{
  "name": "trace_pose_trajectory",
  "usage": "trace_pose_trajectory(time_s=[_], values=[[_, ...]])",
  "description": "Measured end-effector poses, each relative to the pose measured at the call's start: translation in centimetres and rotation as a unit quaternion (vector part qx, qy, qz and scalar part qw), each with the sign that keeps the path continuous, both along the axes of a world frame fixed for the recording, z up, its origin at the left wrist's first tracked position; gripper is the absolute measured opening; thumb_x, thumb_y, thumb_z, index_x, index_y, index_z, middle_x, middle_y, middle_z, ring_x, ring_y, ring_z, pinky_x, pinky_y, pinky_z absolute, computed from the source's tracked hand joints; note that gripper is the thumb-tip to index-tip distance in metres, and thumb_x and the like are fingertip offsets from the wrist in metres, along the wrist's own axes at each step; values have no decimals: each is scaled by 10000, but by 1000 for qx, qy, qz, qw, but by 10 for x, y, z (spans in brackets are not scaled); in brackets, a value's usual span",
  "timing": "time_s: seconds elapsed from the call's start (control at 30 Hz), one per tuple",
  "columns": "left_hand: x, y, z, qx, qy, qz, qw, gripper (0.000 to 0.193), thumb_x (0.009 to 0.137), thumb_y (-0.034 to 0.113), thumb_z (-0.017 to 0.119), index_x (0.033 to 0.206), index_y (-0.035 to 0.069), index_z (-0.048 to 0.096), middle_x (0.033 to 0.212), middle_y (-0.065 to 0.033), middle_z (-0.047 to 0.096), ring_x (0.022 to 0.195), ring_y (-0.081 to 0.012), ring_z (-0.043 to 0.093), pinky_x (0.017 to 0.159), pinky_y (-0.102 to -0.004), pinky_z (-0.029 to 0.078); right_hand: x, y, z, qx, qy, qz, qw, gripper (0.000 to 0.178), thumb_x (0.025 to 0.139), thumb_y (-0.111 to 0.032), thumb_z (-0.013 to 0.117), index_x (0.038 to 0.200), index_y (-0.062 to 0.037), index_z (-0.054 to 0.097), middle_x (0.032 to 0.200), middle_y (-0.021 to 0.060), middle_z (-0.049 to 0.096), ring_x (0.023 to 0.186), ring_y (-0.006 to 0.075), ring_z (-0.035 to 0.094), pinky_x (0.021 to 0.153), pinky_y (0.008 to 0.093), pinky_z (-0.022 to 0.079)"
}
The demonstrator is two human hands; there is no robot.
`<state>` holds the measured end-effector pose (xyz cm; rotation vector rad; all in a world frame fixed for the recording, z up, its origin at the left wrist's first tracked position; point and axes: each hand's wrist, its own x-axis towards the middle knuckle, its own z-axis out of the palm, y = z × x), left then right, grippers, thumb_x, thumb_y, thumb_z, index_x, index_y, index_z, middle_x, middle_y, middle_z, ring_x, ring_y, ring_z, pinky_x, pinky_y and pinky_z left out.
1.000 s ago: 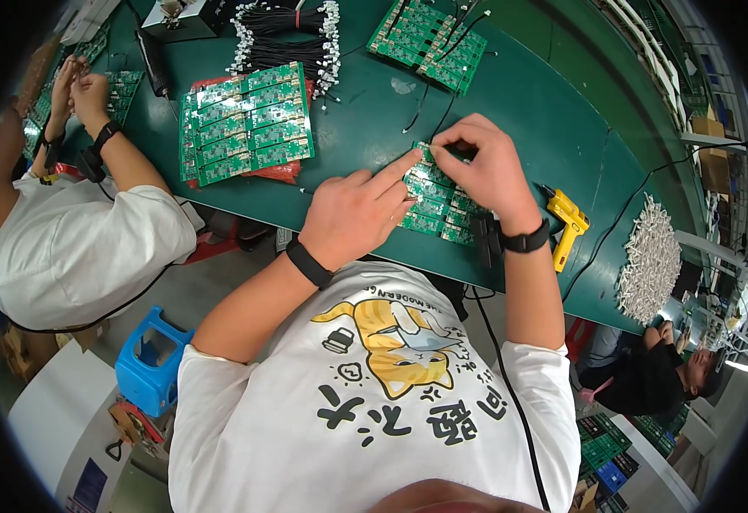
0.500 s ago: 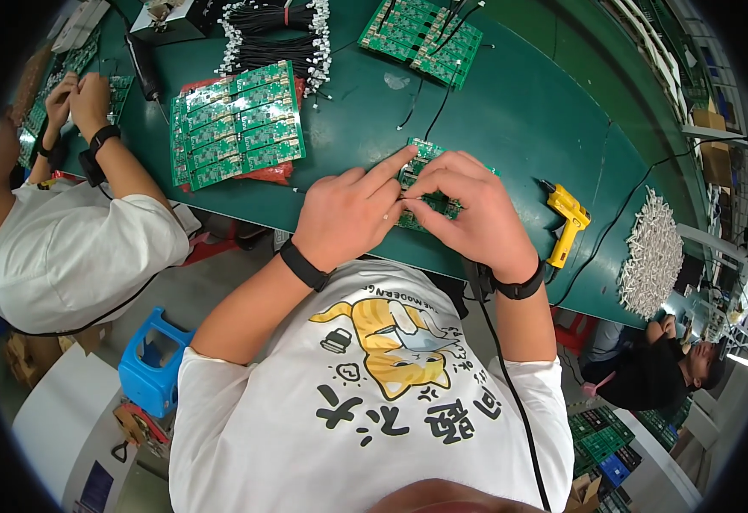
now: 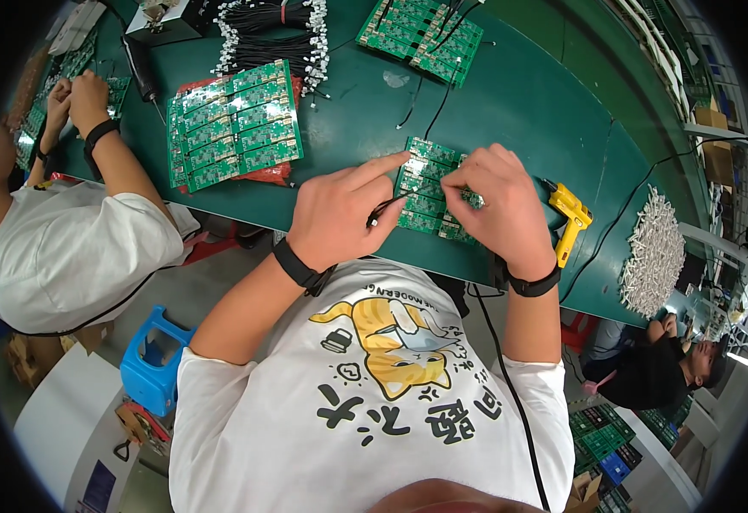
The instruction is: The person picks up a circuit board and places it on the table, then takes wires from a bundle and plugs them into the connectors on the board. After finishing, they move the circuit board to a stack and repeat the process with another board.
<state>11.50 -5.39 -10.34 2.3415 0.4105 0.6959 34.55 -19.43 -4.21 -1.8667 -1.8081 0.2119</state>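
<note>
A green circuit board panel [image 3: 425, 184] lies on the table in front of me. My left hand [image 3: 340, 214] is at its left side, index finger stretched to the board's far left corner. A short black cable [image 3: 388, 206] with a small white end comes out between the thumb and curled fingers of that hand. Over the board's right half is my right hand [image 3: 498, 205], thumb and fingers closed in a pinch. Whatever may be between those fingertips is hidden. One black wire runs from the board's far edge toward the back.
Stacked green panels [image 3: 237, 128] rest on red wrap at left, before a bundle of black cables [image 3: 273, 38]. Another wired panel [image 3: 421, 38] is at the back. A yellow glue gun [image 3: 569, 222] and a pile of white pieces [image 3: 653, 252] lie right. A co-worker [image 3: 83, 248] sits left.
My right hand has moved right, away from my left hand, uncovering more of the board. The black cable in my left hand now shows.
</note>
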Motion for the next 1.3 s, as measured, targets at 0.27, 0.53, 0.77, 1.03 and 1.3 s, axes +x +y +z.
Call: trace_pose_trajectory(time_s=[0.27, 0.53, 0.77, 1.03, 1.3], values=[[-2, -1, -3, 23, 11, 12, 1000, 334, 992, 190, 851, 807, 80, 595, 1478, -38, 831, 710, -242, 736, 602, -383, 556, 11, 9, -12, 16, 3, -111, 994, 169, 847, 9, 893, 968, -45, 789, 919, 46, 763, 903, 259, 716, 815, 397, 596], [0, -1, -4, 55, 16, 7, 998, 324, 1021, 205, 829, 833, 70, 602, 1470, -43, 828, 760, -246, 747, 620, -393, 571, 0, 31, -34, 10, 138, -43, 990, 132, 922, -35, 878, 1027, -25, 798, 1058, 78, 763, 959, 253, 735, 844, 365, 604], [0, -1, -5, 53, 17, 8, 998, 335, 1028, 215, 824, 828, 72, 596, 1464, -39, 828, 766, -249, 747, 624, -393, 573, 3, 29, -35, -17, 122, -40, 992, 136, 937, -29, 870, 1050, -16, 795, 1125, 94, 739, 1007, 262, 737, 846, 368, 602], [-1, -2, -7, 93, 26, -2, 995, 245, 1024, 239, 820, 902, 100, 660, 1572, -17, 764, 729, -204, 676, 621, -371, 561, 4, 36, -20, -19, 71, 12, 997, 176, 903, -15, 882, 1058, -22, 798, 1098, 112, 709, 1000, 316, 729, 850, 423, 616], [-1, -3, -7, 111, 30, -4, 993, 252, 1005, 200, 810, 880, 89, 622, 1583, -20, 766, 711, -221, 662, 615, -378, 549, 0, 39, -10, -48, 34, 14, 998, 208, 853, -17, 897, 1039, -39, 806, 1070, 114, 704, 987, 335, 728, 841, 436, 613]])
